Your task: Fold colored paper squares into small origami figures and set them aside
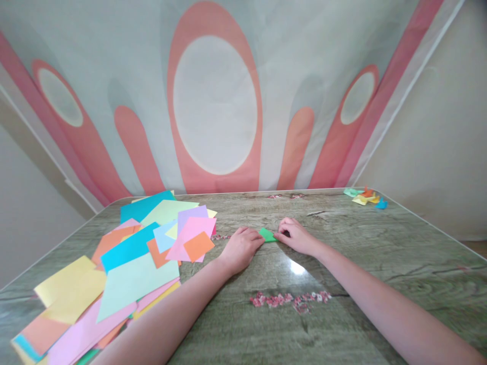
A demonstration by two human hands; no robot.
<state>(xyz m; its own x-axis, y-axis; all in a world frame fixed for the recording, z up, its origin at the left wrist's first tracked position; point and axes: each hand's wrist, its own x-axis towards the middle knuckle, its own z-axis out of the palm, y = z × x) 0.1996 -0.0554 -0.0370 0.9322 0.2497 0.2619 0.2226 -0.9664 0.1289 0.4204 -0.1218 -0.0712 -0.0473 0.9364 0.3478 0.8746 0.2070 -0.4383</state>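
Observation:
A small folded piece of green paper (268,235) lies on the wood-patterned table (304,334), between my two hands. My left hand (242,247) rests on the table with its fingers together over the paper's left edge. At the paper's right corner, the thumb and index finger of my right hand (296,236) are pinched together on it. The parts of the paper under my fingertips are hidden.
Many loose coloured sheets, among them a blue one (131,248) and a small orange one (199,247), cover the table's left side. Several small folded paper pieces (365,198) sit at the back right. A patterned cloth (213,182) hangs behind the table.

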